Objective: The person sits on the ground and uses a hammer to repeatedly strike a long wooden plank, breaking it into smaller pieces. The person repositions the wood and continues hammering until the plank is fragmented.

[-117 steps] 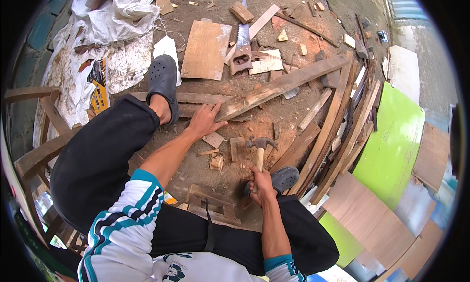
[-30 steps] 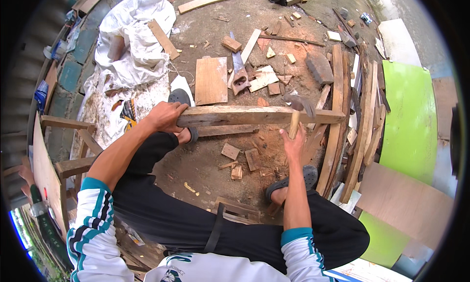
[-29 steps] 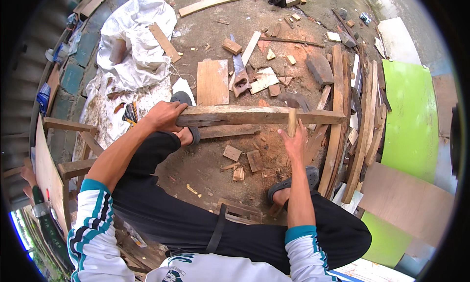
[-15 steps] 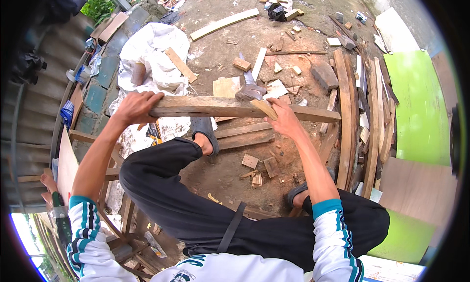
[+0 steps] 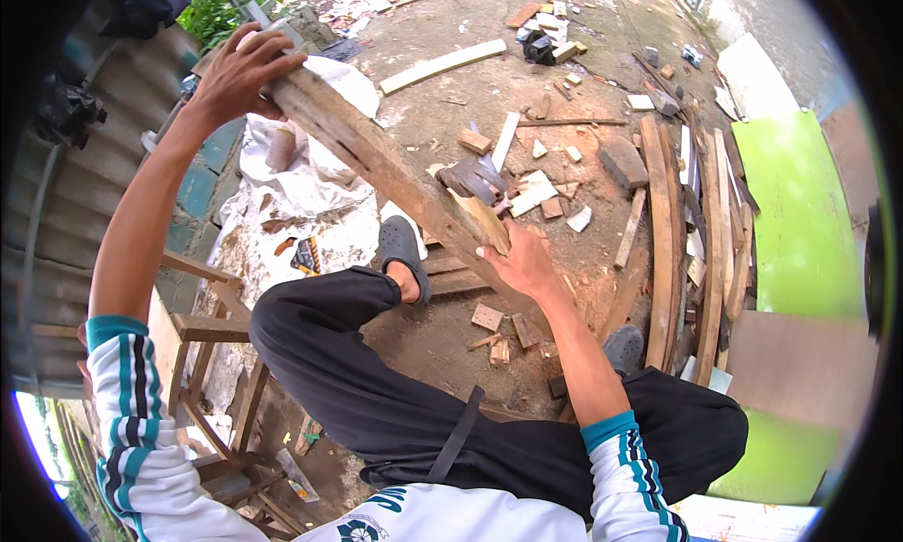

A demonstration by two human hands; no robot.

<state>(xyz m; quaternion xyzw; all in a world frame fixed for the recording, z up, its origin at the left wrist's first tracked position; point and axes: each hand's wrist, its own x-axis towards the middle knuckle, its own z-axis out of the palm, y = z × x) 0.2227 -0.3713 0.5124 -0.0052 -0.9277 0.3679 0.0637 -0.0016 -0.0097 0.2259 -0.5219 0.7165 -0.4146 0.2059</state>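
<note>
My left hand (image 5: 246, 73) grips the upper end of a long, weathered wooden beam (image 5: 381, 166), fingers curled over it. The beam slants down to the right, in front of my legs. My right hand (image 5: 523, 258) is closed round a pale wooden piece (image 5: 483, 220), shaped like a tool handle, with the thumb against the beam. Just past that piece is a dark, curved object (image 5: 473, 179); I cannot tell whether the two are joined. The beam's lower end is partly hidden by my right hand and forearm.
Long planks (image 5: 662, 241) lie on the right by a bright green panel (image 5: 804, 213). Wood offcuts (image 5: 487, 316) and a dark block (image 5: 623, 162) litter the ground. A white sack (image 5: 329, 199) lies left, near a wooden frame (image 5: 212, 327). A pale strip (image 5: 442, 66) lies farther off.
The beam has turned from nearly level to a steep slant. My left hand has risen and moved left with its end, while my right hand has dropped slightly, still holding the pale wooden piece.
</note>
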